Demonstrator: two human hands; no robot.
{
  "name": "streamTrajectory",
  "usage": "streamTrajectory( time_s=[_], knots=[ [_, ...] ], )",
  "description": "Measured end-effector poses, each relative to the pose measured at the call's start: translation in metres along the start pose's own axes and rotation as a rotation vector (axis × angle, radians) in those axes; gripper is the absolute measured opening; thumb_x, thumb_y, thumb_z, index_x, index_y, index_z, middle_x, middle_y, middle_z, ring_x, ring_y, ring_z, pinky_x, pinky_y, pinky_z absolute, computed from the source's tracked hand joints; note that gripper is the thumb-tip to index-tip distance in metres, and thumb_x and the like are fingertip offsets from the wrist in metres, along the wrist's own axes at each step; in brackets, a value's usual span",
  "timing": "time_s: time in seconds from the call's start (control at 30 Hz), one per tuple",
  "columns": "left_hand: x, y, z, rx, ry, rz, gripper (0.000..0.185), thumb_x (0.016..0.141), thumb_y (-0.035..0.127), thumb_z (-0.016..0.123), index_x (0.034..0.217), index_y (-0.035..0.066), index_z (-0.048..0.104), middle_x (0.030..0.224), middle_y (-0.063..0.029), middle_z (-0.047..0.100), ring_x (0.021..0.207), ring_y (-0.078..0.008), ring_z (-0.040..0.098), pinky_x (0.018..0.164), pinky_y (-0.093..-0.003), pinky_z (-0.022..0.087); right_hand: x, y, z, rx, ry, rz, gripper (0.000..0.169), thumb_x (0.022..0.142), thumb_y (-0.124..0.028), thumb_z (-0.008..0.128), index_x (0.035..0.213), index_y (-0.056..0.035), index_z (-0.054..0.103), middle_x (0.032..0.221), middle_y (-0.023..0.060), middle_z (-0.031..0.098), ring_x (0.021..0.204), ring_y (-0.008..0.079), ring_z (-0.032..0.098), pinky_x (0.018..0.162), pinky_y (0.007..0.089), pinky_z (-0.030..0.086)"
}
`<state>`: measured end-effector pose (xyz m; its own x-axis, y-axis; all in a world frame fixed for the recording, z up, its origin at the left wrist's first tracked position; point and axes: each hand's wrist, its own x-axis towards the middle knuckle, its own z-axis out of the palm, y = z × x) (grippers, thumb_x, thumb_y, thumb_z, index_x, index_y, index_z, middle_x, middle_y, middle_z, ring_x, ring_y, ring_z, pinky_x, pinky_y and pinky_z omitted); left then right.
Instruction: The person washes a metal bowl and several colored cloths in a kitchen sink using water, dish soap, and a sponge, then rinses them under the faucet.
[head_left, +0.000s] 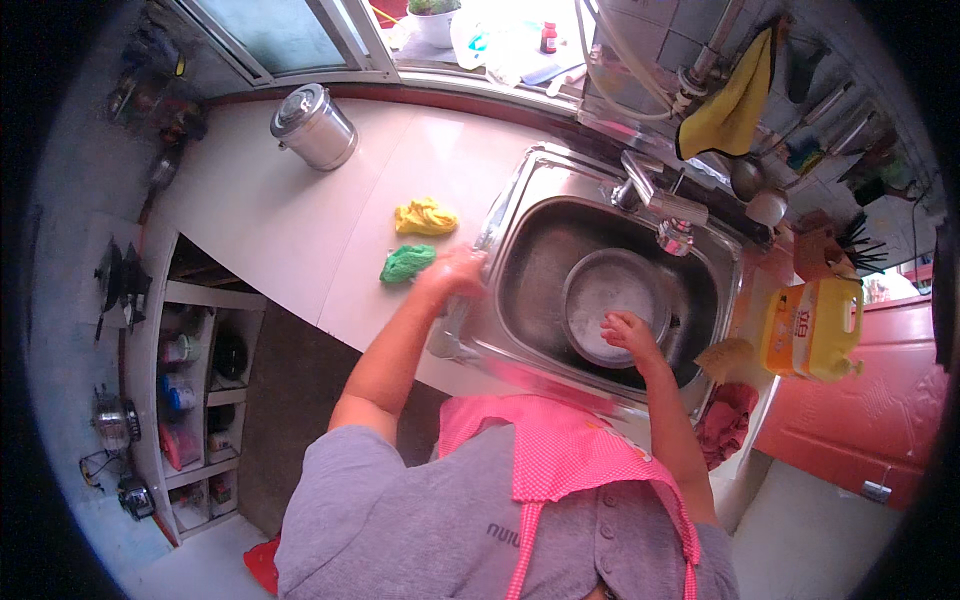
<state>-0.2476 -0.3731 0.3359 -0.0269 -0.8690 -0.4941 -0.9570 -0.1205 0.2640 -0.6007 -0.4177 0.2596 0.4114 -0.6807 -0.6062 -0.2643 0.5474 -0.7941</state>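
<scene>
A round metal basin (592, 300) rests in the stainless steel sink (525, 225). Over the basin is my right hand (628, 334), its fingers partly curled and nothing seen in them. My left hand (457, 271) is blurred above the sink's left edge, beside a crumpled green cloth (406, 263); whether it holds anything does not show. A crumpled yellow cloth (425, 217) lies just behind the green one on the white counter (360, 202). The metal faucet (652, 196) reaches over the sink's back right part.
A lidded metal canister (315, 127) stands at the counter's back left. Right of the sink are a sponge-like brown item (724, 358) and a yellow plastic jug (814, 330). A yellow cloth (731, 97) hangs on the wall behind. Open shelves (199, 296) stand at the left.
</scene>
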Motion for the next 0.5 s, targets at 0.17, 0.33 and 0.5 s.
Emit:
streamTrajectory(
  time_s=[0.17, 0.33, 0.5],
  knots=[
    [0.025, -0.076, 0.014, 0.004, 0.662, -0.282, 0.036, 0.066, 0.012, 0.061, 0.102, 0.008, 0.055, 0.104, -0.0171, 0.051, 0.105, -0.0325, 0.044, 0.09, -0.037, 0.037, 0.001, -0.002, 0.008, -0.029, -0.002, 0.034, 0.03, 0.084, -0.024, 0.053, 0.103, -0.001, 0.054, 0.092, 0.0112, 0.061, 0.074, 0.0163, 0.06, 0.066, 0.026, 0.048],
    [0.055, -0.106, 0.018, 0.196, 0.759, -0.136, 0.03, 0.069, 0.011, 0.058, 0.099, 0.009, 0.055, 0.104, -0.0128, 0.051, 0.103, -0.0287, 0.045, 0.089, -0.0394, 0.037, 0.0, -0.003, 0.017, -0.038, -0.031, 0.013, 0.028, 0.085, -0.023, 0.052, 0.1, 0.0002, 0.055, 0.087, 0.0101, 0.061, 0.072, 0.0152, 0.059, 0.064, 0.0256, 0.048],
    [0.059, -0.031, -0.012, -0.959, 0.407, 0.215, 0.028, 0.081, 0.016, 0.054, 0.106, 0.004, 0.054, 0.098, -0.0055, 0.057, 0.093, -0.0167, 0.053, 0.082, -0.0292, 0.041, 0.003, -0.004, 0.018, -0.098, -0.008, -0.1, 0.032, 0.085, -0.025, 0.053, 0.105, 0.0005, 0.053, 0.091, 0.0077, 0.06, 0.077, 0.0136, 0.058, 0.067, 0.0252, 0.047]
  ],
)
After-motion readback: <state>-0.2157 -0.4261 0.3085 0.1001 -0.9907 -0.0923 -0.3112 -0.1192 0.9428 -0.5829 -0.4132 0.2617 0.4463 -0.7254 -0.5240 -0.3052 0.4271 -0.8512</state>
